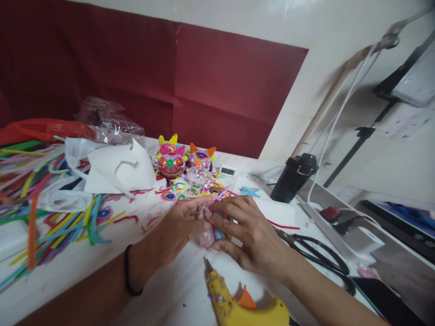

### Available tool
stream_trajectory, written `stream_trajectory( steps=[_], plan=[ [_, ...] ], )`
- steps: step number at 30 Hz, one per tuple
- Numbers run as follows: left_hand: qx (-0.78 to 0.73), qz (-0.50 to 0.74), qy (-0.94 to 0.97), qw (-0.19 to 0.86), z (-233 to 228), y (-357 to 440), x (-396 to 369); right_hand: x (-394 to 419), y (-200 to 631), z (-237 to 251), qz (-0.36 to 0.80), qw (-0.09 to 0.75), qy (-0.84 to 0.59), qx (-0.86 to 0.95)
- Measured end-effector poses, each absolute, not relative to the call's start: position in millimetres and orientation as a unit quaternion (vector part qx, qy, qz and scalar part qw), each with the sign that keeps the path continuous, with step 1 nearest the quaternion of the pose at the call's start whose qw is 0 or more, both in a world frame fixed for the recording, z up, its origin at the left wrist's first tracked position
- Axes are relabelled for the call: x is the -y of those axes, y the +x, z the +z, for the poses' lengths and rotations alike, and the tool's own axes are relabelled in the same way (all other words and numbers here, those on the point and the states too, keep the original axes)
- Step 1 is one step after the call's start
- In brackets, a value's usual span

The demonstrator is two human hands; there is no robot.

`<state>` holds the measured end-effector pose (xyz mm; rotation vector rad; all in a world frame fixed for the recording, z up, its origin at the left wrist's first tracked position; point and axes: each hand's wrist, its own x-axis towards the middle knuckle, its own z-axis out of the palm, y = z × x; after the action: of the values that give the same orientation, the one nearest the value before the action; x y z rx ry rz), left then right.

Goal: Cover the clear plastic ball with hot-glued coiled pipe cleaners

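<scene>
My left hand [176,228] and my right hand [246,231] meet at the middle of the white table [68,271]. Both close around a small pink and multicoloured craft piece [215,233] made of pipe cleaners. Fingers of both hands press on it, and most of it is hidden beneath them. A black band sits on my left wrist. A yellow glue gun [238,303] with an orange trigger lies on the table just in front of my right hand, nozzle pointing toward the piece.
Two finished colourful masks [171,160] [201,157] stand behind the hands, with small coiled pieces around them. Loose pipe cleaners [41,199] and white paper [115,170] cover the left. Black scissors [319,258], a black cup [294,176] and a small clock [227,171] lie right.
</scene>
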<state>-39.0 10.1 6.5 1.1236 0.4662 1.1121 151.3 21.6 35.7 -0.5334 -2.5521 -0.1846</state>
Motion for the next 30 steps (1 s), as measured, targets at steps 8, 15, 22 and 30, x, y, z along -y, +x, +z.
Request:
stream_trajectory(
  steps=[8,15,22,30],
  plan=[
    [-0.223,0.506,0.473,0.685,7.4,-37.5,-10.0,-21.5,151.3,36.1,-0.058,0.268,-0.197,0.941],
    [-0.23,0.509,0.473,0.682,9.3,-36.4,-10.0,-22.1,151.1,31.5,-0.069,0.28,-0.197,0.937],
    [-0.242,0.511,0.471,0.678,8.5,-37.0,-9.3,-22.8,150.5,29.8,-0.069,0.279,-0.196,0.937],
    [-0.205,0.495,0.478,0.696,10.6,-38.4,-9.0,-25.1,151.8,29.1,-0.051,0.289,-0.189,0.937]
  ],
)
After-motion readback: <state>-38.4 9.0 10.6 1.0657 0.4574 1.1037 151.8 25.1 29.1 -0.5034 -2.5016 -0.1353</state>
